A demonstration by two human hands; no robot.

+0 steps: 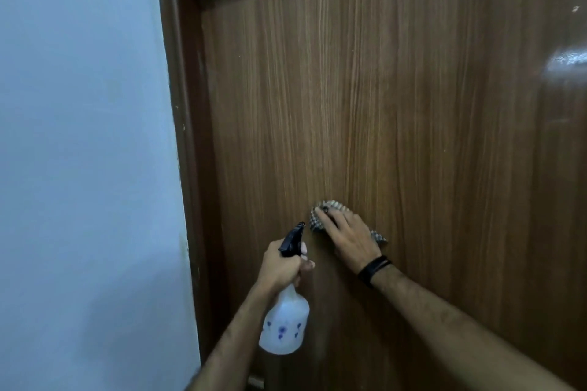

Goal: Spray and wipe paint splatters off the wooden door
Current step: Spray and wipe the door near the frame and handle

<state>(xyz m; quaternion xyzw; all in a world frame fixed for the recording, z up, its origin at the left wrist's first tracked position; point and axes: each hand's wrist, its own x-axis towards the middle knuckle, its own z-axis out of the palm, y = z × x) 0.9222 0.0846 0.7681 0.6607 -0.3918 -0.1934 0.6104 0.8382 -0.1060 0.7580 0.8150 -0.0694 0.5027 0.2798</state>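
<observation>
Two hands are busy at the wooden door (381, 105), and we read this as the wiping step. Our right hand (347, 240) lies flat, fingers straight, pressing a checked cloth (320, 219) against the door panel low in the head view. Our left hand (284, 265) curls round the neck of the spray bottle (286, 324), just beside the cloth, black nozzle aimed at the door. We judge the cloth soft and limp: it will bunch and slide under the palm, so a spread hand over its middle suits it better than a pinch at a corner. The bottle looks like light translucent plastic, possibly slick if wet; the neck under the trigger is the sure hold. Pale flecks show on the door's upper right and along the frame (182, 124) by the wall (79, 136).
</observation>
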